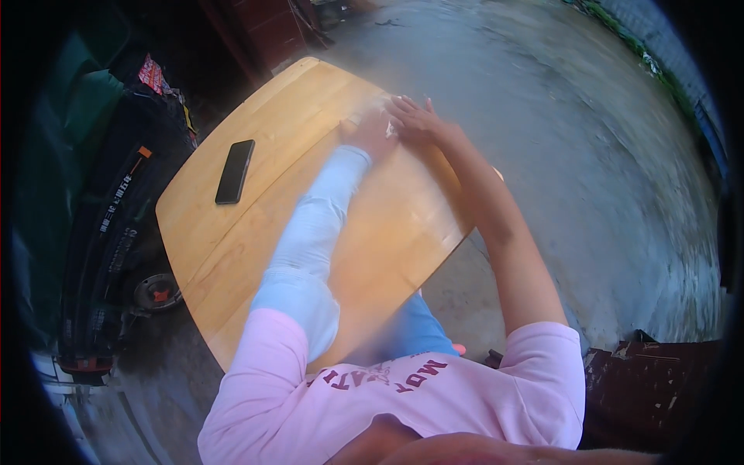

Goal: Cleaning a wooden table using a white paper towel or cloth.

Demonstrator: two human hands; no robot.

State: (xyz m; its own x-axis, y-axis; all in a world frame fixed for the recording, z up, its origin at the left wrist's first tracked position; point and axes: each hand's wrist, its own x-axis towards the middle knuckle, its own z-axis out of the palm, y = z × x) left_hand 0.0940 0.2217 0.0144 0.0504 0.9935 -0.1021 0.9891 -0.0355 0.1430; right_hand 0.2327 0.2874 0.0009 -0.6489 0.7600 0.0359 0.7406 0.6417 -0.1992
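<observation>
Both my hands are together near the far right edge of a light wooden table (395, 226). My left hand (372, 131), below a pale blue sleeve (314, 215), rests low on the tabletop; its fingers are blurred. My right hand (415, 119) lies beside it, palm down with its fingers extended towards the left hand. A small whitish thing (390, 125), too blurred to name, shows between the two hands; which hand touches it I cannot tell. A black smartphone (235, 172) lies flat on the left part of the table, apart from my hands.
A dark vehicle (99, 232) with a wheel (157, 292) and a green cover (87, 104) stands left of the table. Wet concrete ground (581, 174) stretches away on the right. A dark reddish panel (651, 395) is at the lower right.
</observation>
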